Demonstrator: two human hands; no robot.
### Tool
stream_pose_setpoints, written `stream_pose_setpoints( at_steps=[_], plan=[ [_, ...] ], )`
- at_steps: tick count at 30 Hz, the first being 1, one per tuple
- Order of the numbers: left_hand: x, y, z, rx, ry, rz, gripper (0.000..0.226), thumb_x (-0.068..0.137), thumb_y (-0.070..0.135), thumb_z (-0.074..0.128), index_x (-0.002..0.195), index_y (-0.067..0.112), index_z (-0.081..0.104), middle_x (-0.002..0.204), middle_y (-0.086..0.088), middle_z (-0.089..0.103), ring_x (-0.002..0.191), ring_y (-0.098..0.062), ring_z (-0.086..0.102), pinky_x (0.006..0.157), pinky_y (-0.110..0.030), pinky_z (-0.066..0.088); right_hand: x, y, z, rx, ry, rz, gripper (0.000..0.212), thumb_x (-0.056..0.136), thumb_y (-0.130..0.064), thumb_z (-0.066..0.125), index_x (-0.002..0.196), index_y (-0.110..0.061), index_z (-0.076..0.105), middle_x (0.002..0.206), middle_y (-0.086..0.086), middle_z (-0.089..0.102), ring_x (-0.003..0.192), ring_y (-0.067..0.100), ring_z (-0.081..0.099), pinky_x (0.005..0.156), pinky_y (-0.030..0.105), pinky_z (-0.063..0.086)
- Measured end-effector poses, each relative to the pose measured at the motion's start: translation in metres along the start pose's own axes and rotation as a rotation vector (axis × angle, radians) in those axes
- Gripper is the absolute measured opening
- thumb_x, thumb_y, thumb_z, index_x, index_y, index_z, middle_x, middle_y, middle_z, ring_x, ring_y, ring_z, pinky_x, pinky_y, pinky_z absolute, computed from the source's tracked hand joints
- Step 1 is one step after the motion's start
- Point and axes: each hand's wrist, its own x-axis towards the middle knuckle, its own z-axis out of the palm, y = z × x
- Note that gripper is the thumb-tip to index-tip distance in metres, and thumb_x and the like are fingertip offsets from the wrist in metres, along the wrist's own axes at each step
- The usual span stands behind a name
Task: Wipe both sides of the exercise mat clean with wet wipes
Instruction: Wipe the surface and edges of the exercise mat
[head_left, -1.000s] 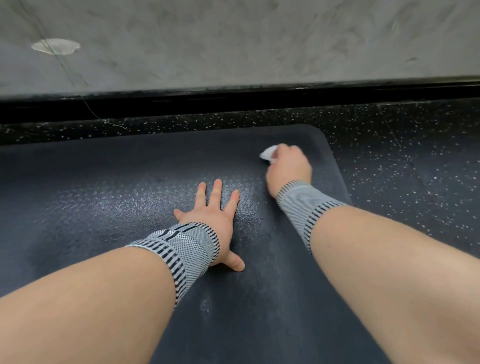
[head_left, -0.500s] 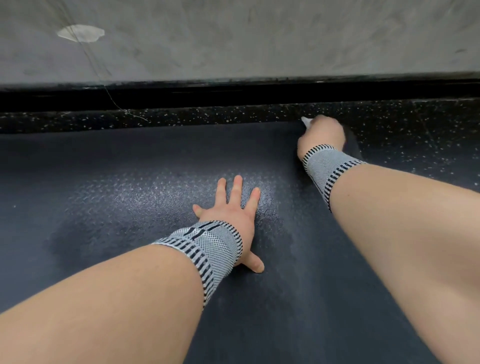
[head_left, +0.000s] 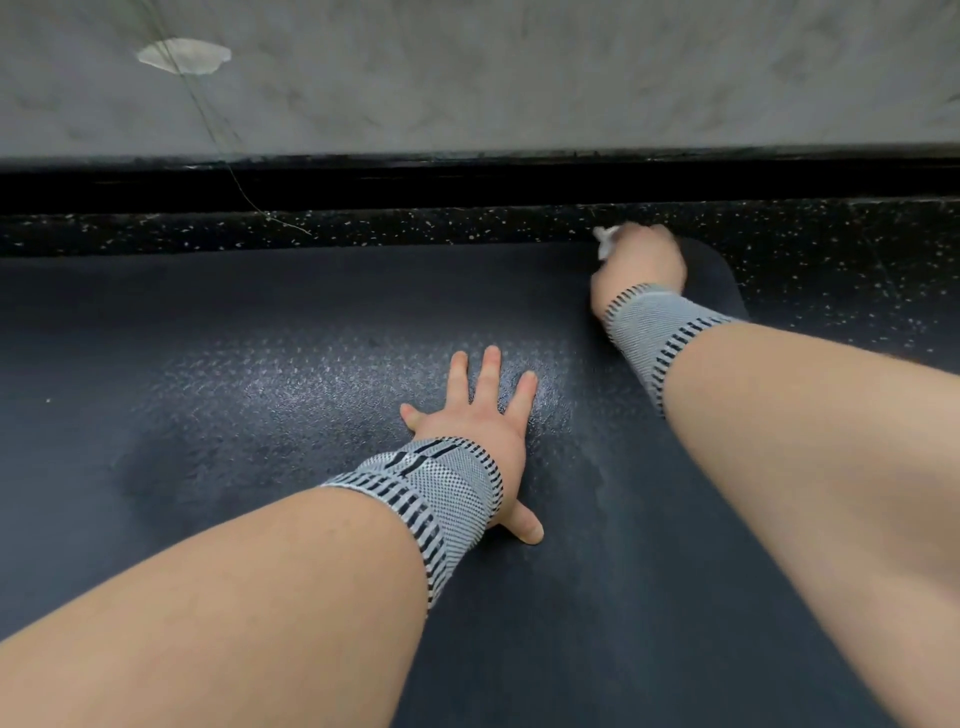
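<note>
Head camera is looking down at a dark blue-grey textured foam exercise mat (head_left: 260, 389) lying flat on black rubber flooring flecked with pale specks (head_left: 831, 249), its far edge running parallel to a grey mottled wall (head_left: 519, 78). The left hand (head_left: 475, 426) is pressing palm-down on the middle of the mat, fingers straight and spread, gripping nothing. The right hand (head_left: 641, 257) is reaching to the mat's rounded far right corner, fingers curled over a crumpled white wet wipe (head_left: 603, 243) that is peeking out at the hand's left side and lying against the mat's far edge. Both wrists are wearing grey knitted wrist bands with black stripes (head_left: 441, 483).
</note>
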Motion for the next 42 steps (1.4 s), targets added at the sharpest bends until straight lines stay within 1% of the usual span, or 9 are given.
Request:
stream_pose_setpoints(
  at_steps=[7, 11, 14, 17, 21, 27, 34, 40, 42],
  plan=[
    [-0.001, 0.000, -0.001, -0.004, 0.011, -0.007, 0.149, 0.053, 0.069, 0.081, 0.145, 0.032, -0.030, 0.150, -0.003, -0.043, 0.141, -0.034, -0.032, 0.105, -0.074, 0.017, -0.034, -0.053, 0.008, 0.061, -0.156, -0.509, 0.036, 0.085, -0.012, 0.057, 0.119, -0.023, 0.061, 0.117, 0.007, 0.052, 0.104, 0.030, 0.056, 0.082, 0.028, 0.042],
    [0.000, -0.001, 0.001, -0.020, 0.024, 0.004, 0.149, 0.052, 0.069, 0.082, 0.145, 0.033, -0.029, 0.150, -0.002, -0.043, 0.141, -0.035, -0.031, 0.104, -0.075, 0.017, -0.014, 0.001, -0.004, 0.023, -0.019, -0.157, 0.014, 0.085, -0.012, 0.055, 0.098, -0.016, 0.060, 0.117, 0.013, 0.048, 0.098, 0.034, 0.057, 0.074, 0.029, 0.037],
    [0.001, -0.001, 0.001, -0.024, 0.023, 0.003, 0.150, 0.052, 0.068, 0.082, 0.146, 0.033, -0.029, 0.150, -0.002, -0.042, 0.141, -0.035, -0.031, 0.104, -0.075, 0.017, -0.019, 0.004, -0.005, 0.028, 0.008, 0.040, 0.024, 0.090, -0.015, 0.053, 0.113, -0.016, 0.060, 0.120, 0.012, 0.049, 0.102, 0.032, 0.057, 0.077, 0.032, 0.042],
    [0.000, -0.001, 0.001, -0.025, 0.032, -0.002, 0.149, 0.052, 0.068, 0.082, 0.146, 0.033, -0.028, 0.151, -0.002, -0.041, 0.142, -0.034, -0.030, 0.104, -0.075, 0.017, -0.041, -0.035, -0.001, 0.056, -0.119, -0.250, 0.043, 0.086, -0.013, 0.057, 0.126, -0.028, 0.057, 0.122, 0.008, 0.051, 0.108, 0.026, 0.057, 0.086, 0.029, 0.044],
    [-0.001, -0.001, 0.000, -0.036, 0.042, 0.005, 0.149, 0.052, 0.067, 0.083, 0.147, 0.034, -0.028, 0.152, -0.003, -0.039, 0.142, -0.034, -0.029, 0.104, -0.075, 0.017, -0.055, -0.047, 0.003, 0.011, -0.204, -0.544, 0.038, 0.088, -0.011, 0.056, 0.123, -0.023, 0.059, 0.116, 0.007, 0.051, 0.105, 0.028, 0.055, 0.085, 0.031, 0.045],
    [-0.001, -0.003, 0.001, -0.046, 0.049, 0.020, 0.149, 0.051, 0.067, 0.083, 0.148, 0.033, -0.025, 0.152, -0.003, -0.040, 0.142, -0.035, -0.029, 0.104, -0.076, 0.017, -0.042, 0.013, -0.015, -0.019, -0.041, -0.001, 0.028, 0.085, -0.011, 0.057, 0.112, -0.017, 0.061, 0.121, 0.013, 0.050, 0.103, 0.030, 0.056, 0.080, 0.031, 0.042],
    [-0.002, -0.003, 0.002, -0.053, 0.081, 0.027, 0.149, 0.051, 0.067, 0.083, 0.149, 0.031, -0.023, 0.155, -0.003, -0.034, 0.143, -0.035, -0.026, 0.103, -0.076, 0.017, -0.077, -0.048, -0.005, -0.045, -0.225, -0.486, 0.038, 0.090, -0.013, 0.053, 0.126, -0.027, 0.058, 0.120, 0.007, 0.053, 0.108, 0.027, 0.055, 0.085, 0.032, 0.046],
    [-0.006, -0.005, 0.013, -0.145, 0.149, -0.078, 0.157, 0.046, 0.068, 0.085, 0.150, 0.017, -0.022, 0.152, -0.007, -0.040, 0.145, -0.031, -0.024, 0.110, -0.069, 0.013, -0.068, 0.002, -0.010, -0.062, -0.047, -0.015, 0.027, 0.086, -0.010, 0.057, 0.112, -0.017, 0.062, 0.113, 0.011, 0.051, 0.100, 0.030, 0.057, 0.072, 0.029, 0.038],
    [-0.011, -0.009, 0.026, -0.210, 0.198, -0.155, 0.157, 0.046, 0.073, 0.081, 0.150, 0.012, -0.020, 0.155, -0.008, -0.034, 0.146, -0.030, -0.021, 0.112, -0.065, 0.013, -0.079, -0.019, -0.003, -0.046, -0.052, -0.069, 0.032, 0.088, -0.012, 0.056, 0.117, -0.023, 0.062, 0.112, 0.007, 0.052, 0.097, 0.026, 0.057, 0.070, 0.028, 0.037]
  ],
)
